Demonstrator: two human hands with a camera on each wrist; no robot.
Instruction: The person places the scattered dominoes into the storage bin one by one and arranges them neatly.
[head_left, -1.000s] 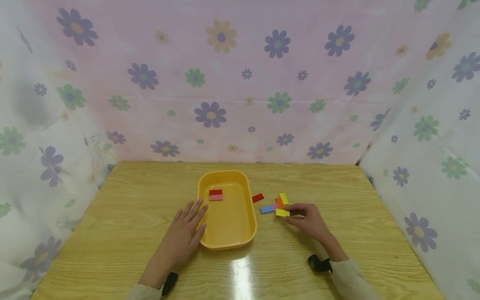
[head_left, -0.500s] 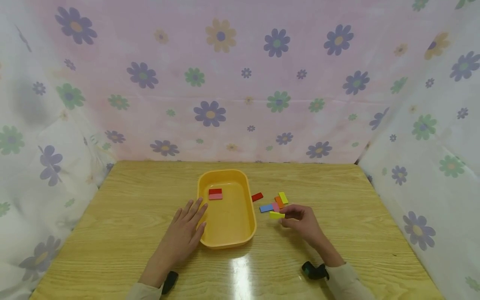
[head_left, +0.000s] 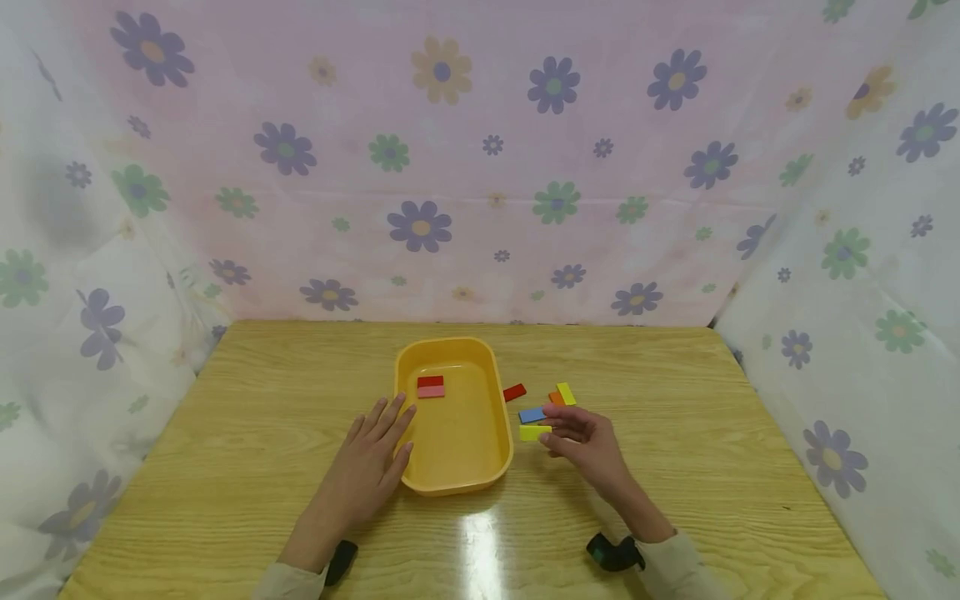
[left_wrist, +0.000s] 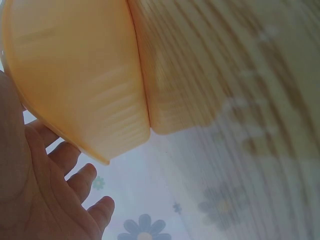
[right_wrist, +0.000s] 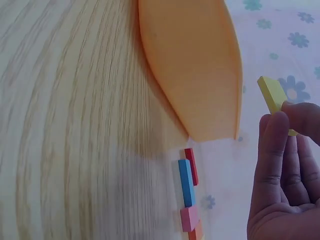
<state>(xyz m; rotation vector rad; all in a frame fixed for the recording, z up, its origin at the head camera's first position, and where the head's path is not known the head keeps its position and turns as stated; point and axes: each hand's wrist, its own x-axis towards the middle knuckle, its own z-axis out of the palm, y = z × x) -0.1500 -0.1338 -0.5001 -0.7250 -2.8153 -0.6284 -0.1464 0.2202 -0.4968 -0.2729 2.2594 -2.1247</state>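
My right hand [head_left: 592,454] pinches a yellow block [head_left: 534,432] between thumb and forefinger, raised just right of a yellow plastic tub [head_left: 456,485]. The same yellow block [right_wrist: 271,92] shows clearly off the table in the right wrist view. With fingers spread and fairly straight, my left hand [head_left: 363,471] rests on the tub's left rim. Inside the tub, a red block [head_left: 431,382] lies against a pink block [head_left: 431,392]. Near my right fingers lie a blue block [head_left: 532,415] and a second pink block [right_wrist: 188,219], which my hand covers in the head view.
A red block [head_left: 514,392] lies close to the tub's right wall. Farther right, an orange block [head_left: 556,397] touches another yellow block [head_left: 566,393]. Flowered cloth [head_left: 480,167] stands behind and on both sides of the wooden table [head_left: 300,367].
My right hand has lifted the yellow block off the group and carried it left, toward the tub. My left hand stays on the rim.
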